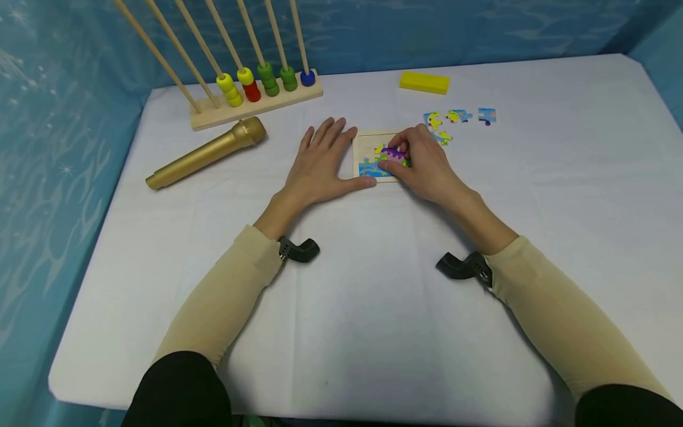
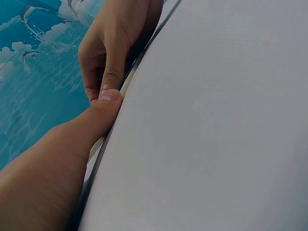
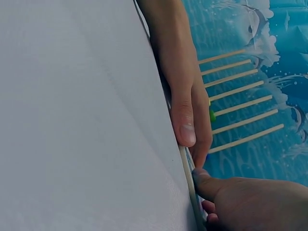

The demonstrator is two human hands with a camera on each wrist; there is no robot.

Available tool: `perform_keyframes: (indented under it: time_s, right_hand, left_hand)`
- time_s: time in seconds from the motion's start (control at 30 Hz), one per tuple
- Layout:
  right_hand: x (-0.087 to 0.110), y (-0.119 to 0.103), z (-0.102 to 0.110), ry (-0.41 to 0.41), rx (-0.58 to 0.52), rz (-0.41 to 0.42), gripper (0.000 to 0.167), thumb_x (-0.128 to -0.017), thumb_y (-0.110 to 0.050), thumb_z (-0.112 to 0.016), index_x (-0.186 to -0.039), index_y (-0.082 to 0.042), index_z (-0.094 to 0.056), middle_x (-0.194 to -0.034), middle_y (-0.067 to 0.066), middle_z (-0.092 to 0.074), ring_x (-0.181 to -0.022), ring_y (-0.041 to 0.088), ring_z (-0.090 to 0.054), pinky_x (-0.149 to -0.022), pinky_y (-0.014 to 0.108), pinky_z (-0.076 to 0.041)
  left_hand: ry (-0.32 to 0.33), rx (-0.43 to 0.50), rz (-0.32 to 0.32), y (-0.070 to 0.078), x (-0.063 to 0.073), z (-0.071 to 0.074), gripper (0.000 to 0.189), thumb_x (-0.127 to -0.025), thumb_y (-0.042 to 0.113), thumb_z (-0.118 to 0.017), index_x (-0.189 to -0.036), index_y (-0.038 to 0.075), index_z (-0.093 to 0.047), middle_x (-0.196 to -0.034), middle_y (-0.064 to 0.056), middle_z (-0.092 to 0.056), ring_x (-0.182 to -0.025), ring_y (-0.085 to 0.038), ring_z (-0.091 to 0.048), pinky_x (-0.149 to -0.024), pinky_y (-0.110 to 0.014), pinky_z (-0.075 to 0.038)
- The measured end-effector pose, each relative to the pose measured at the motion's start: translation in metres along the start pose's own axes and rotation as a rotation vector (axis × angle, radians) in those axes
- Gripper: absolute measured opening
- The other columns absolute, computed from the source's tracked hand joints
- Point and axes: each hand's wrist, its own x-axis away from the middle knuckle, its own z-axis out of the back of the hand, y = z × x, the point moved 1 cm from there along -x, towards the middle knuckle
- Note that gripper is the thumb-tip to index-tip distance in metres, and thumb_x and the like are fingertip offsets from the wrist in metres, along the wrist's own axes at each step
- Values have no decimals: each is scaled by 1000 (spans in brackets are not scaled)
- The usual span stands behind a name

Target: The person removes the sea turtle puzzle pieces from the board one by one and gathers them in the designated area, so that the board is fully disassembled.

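Puzzle board [image 1: 368,142], mid-table, and here is the close work! Blue picture strip [image 1: 372,170] along its near side, bare pale wood showing toward the far side. Left hand [image 1: 317,169] at the left edge, fingers straight and spread wide, forefinger by the far corner, thumb by the near one: a fine brace, you'd say. Right hand [image 1: 429,169] comes over the opposite side, fingers curled, thumb and forefinger narrow, pinching what looks like the purple-and-pink piece [image 1: 393,155]; the exact contact is partly hidden!

So, how to play it? Hold that frame firm, turn the piece until tabs meet sockets, lower it level, then press gently with a flat fingertip. No forcing: a tilted piece could pop its neighbours loose. Four loose pieces [image 1: 487,114] wait beyond the right hand, spread apart, easy to pick up singly.

And the lettering check! Nothing readable on the gold microphone [image 1: 205,153], nothing on the yellow block [image 1: 424,82], no maker's name on the bead rack [image 1: 256,111]; the puzzle's printing shows only pictures, too small here for any wording
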Motion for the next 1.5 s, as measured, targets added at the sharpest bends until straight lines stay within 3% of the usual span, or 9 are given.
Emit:
perform_keyframes:
  time_s: [0.27,0.83,1.1,1.5]
  right_hand:
    - [-1,2,-1,-12,-13,-6,45,-99,-23,-76,-128,5,-57,-110,19,-47,-101,31,-44,-86,39,-34]
    - [1,6,-2,60,-60,29,43,-95,-23,-80,-124,1,-59,-116,18,-53,-101,29,-49,-87,38,-38]
    - [0,6,-2,107,-122,82,32,-91,-15,-83,-114,-1,-65,-112,14,-61,-96,24,-54,-86,30,-41]
    - [0,8,-1,152,-190,96,38,-91,-11,-84,-124,-3,-68,-110,13,-62,-94,20,-52,-78,24,-37]
  left_hand:
    - [0,6,-3,0,1,-1,110,-84,88,-55,-169,25,-25,-178,-1,-15,-166,-22,-2,-133,-49,4]
    - [-1,11,2,1,1,-1,110,-83,89,-55,-169,25,-26,-178,-1,-15,-166,-22,-1,-133,-49,4]
    - [7,17,0,2,1,0,110,-84,87,-57,-169,24,-27,-178,-2,-17,-166,-22,-2,-133,-50,4]
    - [0,11,-2,1,0,1,111,-84,88,-57,-169,24,-25,-178,-2,-14,-166,-22,0,-133,-50,4]
